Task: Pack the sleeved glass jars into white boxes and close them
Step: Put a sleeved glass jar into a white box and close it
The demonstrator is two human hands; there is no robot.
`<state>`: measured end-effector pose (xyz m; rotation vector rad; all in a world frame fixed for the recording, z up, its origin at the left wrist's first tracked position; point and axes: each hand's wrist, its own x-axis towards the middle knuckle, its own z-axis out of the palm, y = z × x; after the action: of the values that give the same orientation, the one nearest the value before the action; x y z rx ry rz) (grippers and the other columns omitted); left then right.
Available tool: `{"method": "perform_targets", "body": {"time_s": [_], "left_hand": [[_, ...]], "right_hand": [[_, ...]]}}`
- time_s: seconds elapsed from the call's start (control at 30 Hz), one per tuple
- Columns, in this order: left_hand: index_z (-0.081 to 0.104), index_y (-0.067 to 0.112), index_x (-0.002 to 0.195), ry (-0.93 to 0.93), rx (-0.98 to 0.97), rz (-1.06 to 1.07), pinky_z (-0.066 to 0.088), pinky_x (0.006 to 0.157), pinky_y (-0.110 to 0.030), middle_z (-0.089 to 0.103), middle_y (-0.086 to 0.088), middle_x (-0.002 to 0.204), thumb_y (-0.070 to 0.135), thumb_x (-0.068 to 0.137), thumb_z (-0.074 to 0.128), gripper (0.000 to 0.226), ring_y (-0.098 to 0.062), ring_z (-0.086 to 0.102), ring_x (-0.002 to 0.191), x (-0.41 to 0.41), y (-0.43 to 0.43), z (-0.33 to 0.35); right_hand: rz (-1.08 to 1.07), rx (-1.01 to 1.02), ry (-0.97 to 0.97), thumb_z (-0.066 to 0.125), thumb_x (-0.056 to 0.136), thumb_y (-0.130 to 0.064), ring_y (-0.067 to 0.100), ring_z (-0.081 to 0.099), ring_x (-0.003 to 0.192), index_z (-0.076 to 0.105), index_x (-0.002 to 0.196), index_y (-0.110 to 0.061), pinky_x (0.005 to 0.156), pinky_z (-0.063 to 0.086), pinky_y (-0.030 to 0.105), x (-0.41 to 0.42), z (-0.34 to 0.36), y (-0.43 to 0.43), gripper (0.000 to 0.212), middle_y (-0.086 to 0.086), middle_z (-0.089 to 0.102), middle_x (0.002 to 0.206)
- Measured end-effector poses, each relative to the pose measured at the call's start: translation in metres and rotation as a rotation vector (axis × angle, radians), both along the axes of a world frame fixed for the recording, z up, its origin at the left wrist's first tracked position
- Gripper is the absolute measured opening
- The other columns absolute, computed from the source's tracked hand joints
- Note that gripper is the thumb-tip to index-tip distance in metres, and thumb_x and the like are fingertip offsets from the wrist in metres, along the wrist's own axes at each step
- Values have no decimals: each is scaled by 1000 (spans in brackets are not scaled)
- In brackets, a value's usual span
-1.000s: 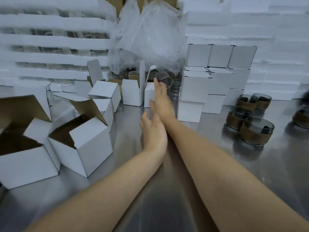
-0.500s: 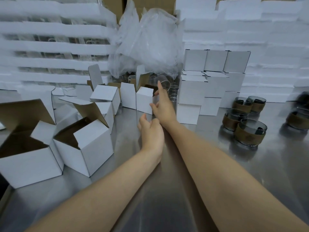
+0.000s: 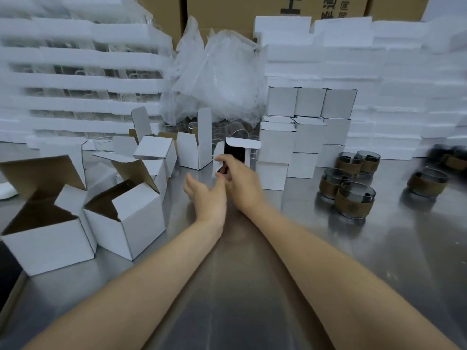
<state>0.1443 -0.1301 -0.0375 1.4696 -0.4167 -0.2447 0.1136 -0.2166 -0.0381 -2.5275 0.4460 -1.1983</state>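
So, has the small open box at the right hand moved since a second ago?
Yes. The right hand has tipped the small open box over and drawn it right, closer to the stack of closed boxes.

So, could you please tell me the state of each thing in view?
Right hand: grips the small white cardboard box.
Small white cardboard box: lid flap open.
Left hand: open, holding nothing.
Large white boxes, left: flaps open.
Stacked white boxes: closed.
Brown-sleeved glass jars: upright, unboxed.

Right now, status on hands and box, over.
Right hand grips open white box, mouth toward camera. Left hand open, alongside. Sleeved jars at right, not yet boxed. Nothing between hands and jars.
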Motion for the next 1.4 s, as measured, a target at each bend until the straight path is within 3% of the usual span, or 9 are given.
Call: {"method": "perform_targets", "body": {"time_s": [0.17,0.33,0.47,0.6,0.73,0.87,1.1,1.2,1.4], "left_hand": [[7,28,152,-244,-60,-203,24,114,-30,17,5,156,28,87,60,84,-8,18,143,-8,10,4],[17,26,149,-520,-31,-344,26,113,-30,33,7,137,34,77,55,82,-11,30,135,-27,18,6],[32,14,143,-568,-52,-481,36,106,-19,41,-6,141,19,95,54,52,-7,43,126,-29,17,5],[30,17,144,-529,4,-508,40,100,-18,50,7,128,19,101,43,45,5,50,113,-24,10,0],[23,41,135,-535,3,-508,39,98,-16,57,6,114,32,94,43,46,2,56,104,-23,8,-1],[32,19,148,-453,-5,-596,27,116,-40,45,-1,145,30,95,46,55,-14,40,135,-22,6,-1],[14,17,153,-437,178,-620,25,107,-12,23,9,154,41,97,46,68,-4,28,137,-23,5,-2],[15,12,153,-563,244,-624,20,113,-21,7,14,152,58,82,50,91,-2,18,141,-29,8,0],[36,28,145,-510,201,-689,39,103,-21,53,17,133,44,84,65,70,2,51,120,-29,13,3]], "right_hand": [[92,-21,-62,55,73,4,20,59,89,52,122,-16,73,49,37,-50,-4,32,53,5,63,106],[99,40,-140,60,78,-2,-3,47,81,53,126,-10,73,39,8,-98,1,44,50,4,63,106],[-19,-123,-184,61,82,-10,20,57,101,65,113,-10,87,45,35,-121,6,44,31,3,67,106],[-212,-191,-152,54,88,-12,22,51,117,69,109,-11,101,33,34,-129,10,27,26,3,64,118],[-307,52,-71,49,93,-18,10,46,123,62,125,-13,106,37,35,-130,11,11,35,0,49,141],[-211,287,-134,48,95,-21,15,59,109,60,126,-12,97,47,36,-132,10,8,35,2,65,117],[-157,476,-65,49,97,-29,9,55,103,59,127,-19,86,37,17,-132,11,5,33,-4,62,110],[-110,523,-37,54,95,-27,11,47,115,59,123,-24,88,34,16,-133,14,2,29,0,50,123],[84,660,-79,60,92,-25,8,48,112,45,131,-31,90,38,10,-140,16,0,42,7,41,126]]}}
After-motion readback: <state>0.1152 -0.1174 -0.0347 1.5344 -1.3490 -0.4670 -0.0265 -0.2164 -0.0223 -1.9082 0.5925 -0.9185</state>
